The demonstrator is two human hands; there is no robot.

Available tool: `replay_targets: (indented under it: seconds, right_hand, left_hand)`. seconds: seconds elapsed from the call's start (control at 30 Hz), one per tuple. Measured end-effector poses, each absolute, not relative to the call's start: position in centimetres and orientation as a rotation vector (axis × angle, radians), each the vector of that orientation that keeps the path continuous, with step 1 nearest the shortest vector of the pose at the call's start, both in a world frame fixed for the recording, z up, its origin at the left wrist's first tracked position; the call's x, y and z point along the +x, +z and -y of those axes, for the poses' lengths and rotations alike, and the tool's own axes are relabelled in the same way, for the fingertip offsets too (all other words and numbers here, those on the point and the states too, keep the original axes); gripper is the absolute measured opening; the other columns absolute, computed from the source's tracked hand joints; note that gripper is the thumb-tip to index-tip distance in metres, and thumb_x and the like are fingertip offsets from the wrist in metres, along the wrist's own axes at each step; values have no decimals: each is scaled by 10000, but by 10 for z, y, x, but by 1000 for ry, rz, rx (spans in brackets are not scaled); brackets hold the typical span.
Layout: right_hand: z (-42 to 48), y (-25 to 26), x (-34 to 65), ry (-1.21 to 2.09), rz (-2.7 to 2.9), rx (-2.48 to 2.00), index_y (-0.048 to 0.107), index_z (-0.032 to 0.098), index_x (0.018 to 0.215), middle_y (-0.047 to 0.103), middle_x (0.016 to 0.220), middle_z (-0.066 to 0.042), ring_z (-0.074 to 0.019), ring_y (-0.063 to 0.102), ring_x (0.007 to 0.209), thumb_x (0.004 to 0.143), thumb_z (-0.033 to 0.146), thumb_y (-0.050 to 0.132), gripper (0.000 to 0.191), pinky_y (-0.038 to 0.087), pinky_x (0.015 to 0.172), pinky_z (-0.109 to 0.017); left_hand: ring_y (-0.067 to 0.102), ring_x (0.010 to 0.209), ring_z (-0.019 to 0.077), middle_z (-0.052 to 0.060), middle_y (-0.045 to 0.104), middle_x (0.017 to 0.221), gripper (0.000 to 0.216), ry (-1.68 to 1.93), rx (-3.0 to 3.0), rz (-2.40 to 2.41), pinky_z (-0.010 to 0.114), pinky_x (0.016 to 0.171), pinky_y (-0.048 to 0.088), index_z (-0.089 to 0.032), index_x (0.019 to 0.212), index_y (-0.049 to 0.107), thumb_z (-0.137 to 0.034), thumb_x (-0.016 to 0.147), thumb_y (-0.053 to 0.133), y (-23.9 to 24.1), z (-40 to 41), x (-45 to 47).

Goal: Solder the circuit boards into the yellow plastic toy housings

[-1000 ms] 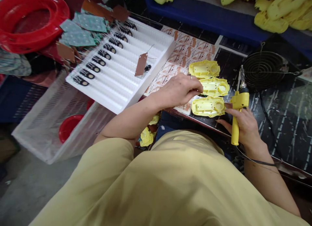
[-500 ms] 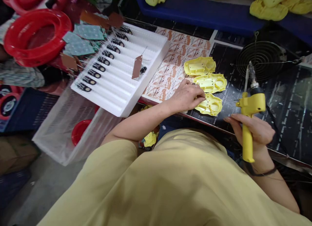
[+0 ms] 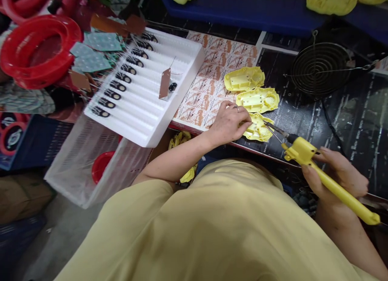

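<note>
My right hand (image 3: 339, 176) grips a yellow soldering gun (image 3: 303, 151), whose metal tip points down-left over the nearest yellow plastic shell (image 3: 260, 129). A thin metal feed tube runs beside the tip. Whether the tip touches the shell I cannot tell. My left hand (image 3: 229, 121), with a ring on one finger, rests at that shell's left side, fingertips pinched together. What they hold is too small to make out. Two more yellow half shells, a middle one (image 3: 257, 99) and a far one (image 3: 244, 79), lie open side up behind it.
A white foam tray (image 3: 151, 125) holds a row of small black wired parts. A round black fan grille (image 3: 319, 71) stands on the right, its cord trailing over the black bench. Red rings (image 3: 39, 77) and a translucent crate (image 3: 72, 168) are on the left; a blue tray (image 3: 230, 12) spans the back.
My right hand has swung the soldering gun from upright to slanting left, bringing its tip down to the nearest shell. My left hand stays pinched at that shell.
</note>
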State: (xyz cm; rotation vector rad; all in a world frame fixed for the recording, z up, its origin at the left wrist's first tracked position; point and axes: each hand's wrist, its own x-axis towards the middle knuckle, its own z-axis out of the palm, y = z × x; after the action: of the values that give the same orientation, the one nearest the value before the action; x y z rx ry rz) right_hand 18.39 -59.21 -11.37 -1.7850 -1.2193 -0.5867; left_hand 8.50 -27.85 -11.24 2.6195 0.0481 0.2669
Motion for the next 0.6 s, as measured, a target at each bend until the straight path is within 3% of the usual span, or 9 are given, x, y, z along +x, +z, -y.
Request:
replay_targets:
  seconds: [0.23, 0.6]
  right_hand:
    - [578, -118, 188, -367, 1206, -1647, 803, 304, 1090, 819, 855, 11, -225, 749, 612, 913, 279, 943, 227, 604, 491, -345]
    - [582, -107, 211, -309, 1366, -1601, 804, 315, 995, 811, 822, -12, -227, 748, 627, 892, 257, 969, 202, 572, 463, -341]
  left_hand:
    - [746, 1063, 263, 64, 853, 1081, 237, 280, 2637, -32, 515, 1172, 415, -221, 977, 807, -260, 1051, 585, -113, 279, 85]
    - [734, 1062, 274, 61, 848, 1091, 230, 263, 2641, -47, 543, 1193, 423, -232, 991, 801, -277, 1049, 583, -111, 278, 86]
